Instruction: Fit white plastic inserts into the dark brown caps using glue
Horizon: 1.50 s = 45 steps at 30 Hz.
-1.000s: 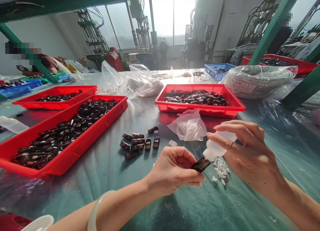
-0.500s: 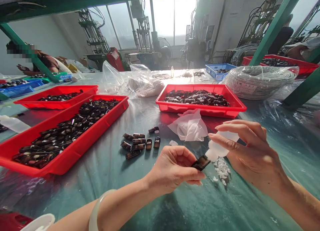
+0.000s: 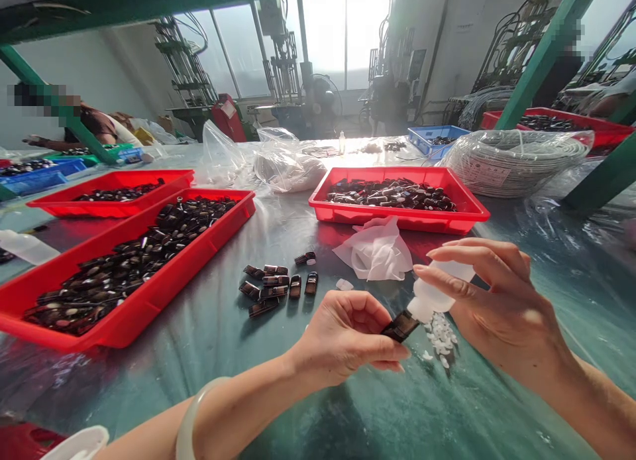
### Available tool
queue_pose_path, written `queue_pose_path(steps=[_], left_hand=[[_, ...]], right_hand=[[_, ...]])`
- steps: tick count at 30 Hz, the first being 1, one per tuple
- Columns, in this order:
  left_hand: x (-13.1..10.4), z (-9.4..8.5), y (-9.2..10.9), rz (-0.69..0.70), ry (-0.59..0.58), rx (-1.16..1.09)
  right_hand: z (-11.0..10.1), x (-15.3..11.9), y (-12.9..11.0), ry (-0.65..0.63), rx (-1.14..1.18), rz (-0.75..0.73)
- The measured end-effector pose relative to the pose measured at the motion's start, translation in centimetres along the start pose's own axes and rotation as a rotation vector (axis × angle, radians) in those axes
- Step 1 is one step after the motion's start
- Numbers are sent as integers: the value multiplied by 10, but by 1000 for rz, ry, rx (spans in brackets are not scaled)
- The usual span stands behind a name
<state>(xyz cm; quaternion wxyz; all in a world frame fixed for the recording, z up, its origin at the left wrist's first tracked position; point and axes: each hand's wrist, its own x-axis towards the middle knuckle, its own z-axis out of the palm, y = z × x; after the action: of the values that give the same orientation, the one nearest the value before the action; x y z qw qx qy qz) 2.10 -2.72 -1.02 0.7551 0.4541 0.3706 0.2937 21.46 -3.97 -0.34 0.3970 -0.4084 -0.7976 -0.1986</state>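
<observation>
Between thumb and fingers, my left hand (image 3: 342, 341) grips a small dark translucent plastic part (image 3: 400, 325). My right hand (image 3: 501, 301) is closed around a white translucent squeeze bottle (image 3: 437, 291), tilted so that its nozzle end meets the part's upper end. Whether any liquid comes out is too small to tell. Below the bottle lies a little pile of white plastic pieces (image 3: 441, 337). Left of my hands, several similar dark parts (image 3: 268, 287) lie loose on the green table surface (image 3: 278, 394). A crumpled white cloth or tissue (image 3: 375, 251) sits just beyond my hands.
Red trays of dark parts stand at the left (image 3: 119, 334), further left (image 3: 109, 209) and ahead (image 3: 397, 220). A plastic-wrapped cable coil (image 3: 517, 162) lies at the right, near a green post (image 3: 546, 62). Behind are clear bags (image 3: 288, 165) and a blue tray (image 3: 437, 148). A person (image 3: 94, 125) is far left.
Both my hands keep almost the same position, with the bottle against the part. At the far left, the other person's hand has shifted slightly left and lower.
</observation>
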Motion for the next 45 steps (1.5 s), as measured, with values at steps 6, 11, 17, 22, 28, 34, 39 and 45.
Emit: queue_pose_path(steps=[6,11,17,22,28,34,39,45], left_hand=[[-1,1,-1,-15,-7,-28],[-1,1,-1,-8,-19,-26],[-1,1,1,-19,10,1],[-1,1,3,-28,23,19],[-1,2,5,-40,29,27],[0,1,4,-42,16,16],[-1,0,4,-44,2,12],[-1,0,4,-48,-15,5]], right_hand=[[-2,-2,0,-8,-11,-12],[2,-3,-1,-10,-36,4],[5,-5,-3,4,-74,40],[5,-6,-4,-8,-66,50],[4,-6,-3,-9,-42,53],[3,-4,-3,5,-34,36],[2,-3,-3,-1,-27,35],[1,-4,-2,-13,-19,11]])
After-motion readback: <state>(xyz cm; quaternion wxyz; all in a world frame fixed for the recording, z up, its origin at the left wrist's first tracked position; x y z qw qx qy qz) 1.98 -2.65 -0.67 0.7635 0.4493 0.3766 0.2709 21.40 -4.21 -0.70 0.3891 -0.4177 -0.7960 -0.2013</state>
